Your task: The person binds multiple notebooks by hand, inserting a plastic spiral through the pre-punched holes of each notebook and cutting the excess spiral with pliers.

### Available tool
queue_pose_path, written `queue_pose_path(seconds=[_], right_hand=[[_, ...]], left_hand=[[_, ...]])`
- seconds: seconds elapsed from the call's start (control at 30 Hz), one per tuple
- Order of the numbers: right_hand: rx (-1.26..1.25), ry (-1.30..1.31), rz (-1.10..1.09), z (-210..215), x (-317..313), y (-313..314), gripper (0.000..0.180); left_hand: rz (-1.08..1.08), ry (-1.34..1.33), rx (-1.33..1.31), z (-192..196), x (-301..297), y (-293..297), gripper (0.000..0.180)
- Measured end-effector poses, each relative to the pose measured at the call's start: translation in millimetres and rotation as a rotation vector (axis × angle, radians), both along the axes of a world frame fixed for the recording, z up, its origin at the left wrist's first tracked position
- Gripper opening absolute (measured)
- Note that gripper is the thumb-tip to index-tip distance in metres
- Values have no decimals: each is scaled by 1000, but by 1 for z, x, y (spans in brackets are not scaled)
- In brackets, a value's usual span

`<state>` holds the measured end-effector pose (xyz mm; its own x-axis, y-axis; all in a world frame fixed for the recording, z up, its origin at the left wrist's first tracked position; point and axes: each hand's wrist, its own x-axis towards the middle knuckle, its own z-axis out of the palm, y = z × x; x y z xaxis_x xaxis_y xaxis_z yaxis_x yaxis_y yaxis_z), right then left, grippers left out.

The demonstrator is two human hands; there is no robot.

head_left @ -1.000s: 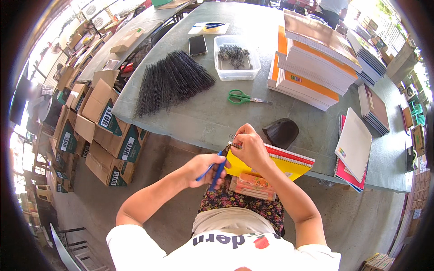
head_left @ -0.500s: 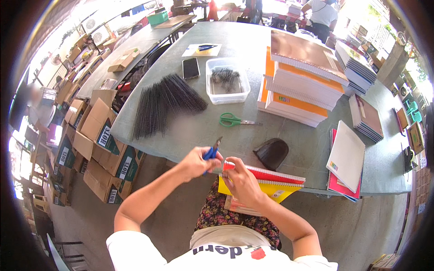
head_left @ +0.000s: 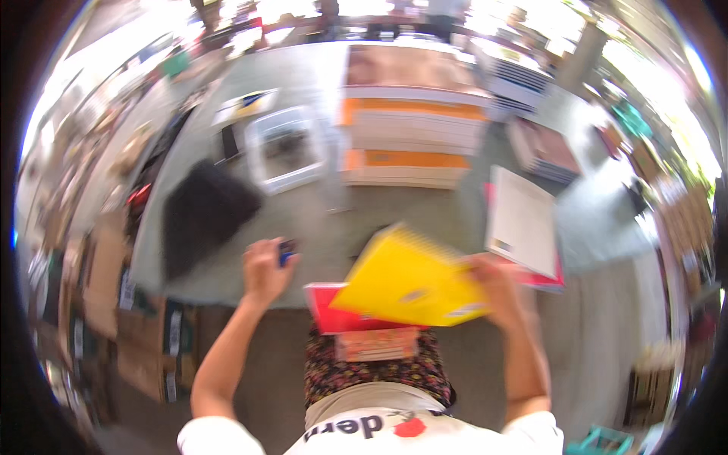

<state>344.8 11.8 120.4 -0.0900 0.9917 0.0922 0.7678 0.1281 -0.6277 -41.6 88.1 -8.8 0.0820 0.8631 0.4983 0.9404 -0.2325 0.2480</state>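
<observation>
My left hand [head_left: 265, 271] is closed around blue-handled pliers [head_left: 287, 253], above the near edge of the table; motion blurs their jaws. My right hand [head_left: 502, 287] grips the right end of a yellow-covered spiral notebook [head_left: 409, 280], tilted up above my lap. Below it on the left, a red-covered notebook [head_left: 324, 302] shows partly, overlapped by the yellow one. An orange-pink patterned item [head_left: 377, 345] lies on my lap under them. Left of centre on the table is a heap of black binding coils [head_left: 201, 216], nearest my left hand.
A clear plastic box [head_left: 256, 155] with dark bits, a phone [head_left: 230, 142] and a tall stack of orange-edged books [head_left: 413, 136] stand farther back. To the right are a white-covered notebook [head_left: 522, 220] over a red one and a brown-covered stack [head_left: 542, 148]. Cardboard boxes [head_left: 140, 341] stand at left.
My hands have moved apart, the left away with the pliers. My right hand has swung the yellow notebook up and to the right. The view has shifted and blurred; the scissors no longer show clearly.
</observation>
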Motion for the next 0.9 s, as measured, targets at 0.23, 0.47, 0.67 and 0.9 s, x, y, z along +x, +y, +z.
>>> queue_pose_path(seconds=[0.23,0.47,0.67,0.9], right_hand=[[712,-258,-542,90,137,-5,25],[86,-37,-601,-108,172,68,22],[259,-32,-273,-56,55,68,23],[290,-129,412,-72,-170,26,22]], left_hand=[[-12,-164,165,53,-52,18,25],[773,37,-274,5,-263,-15,14],[784,-111,-186,-7,-298,-42,18],[558,-351,361,43,-244,-39,13]])
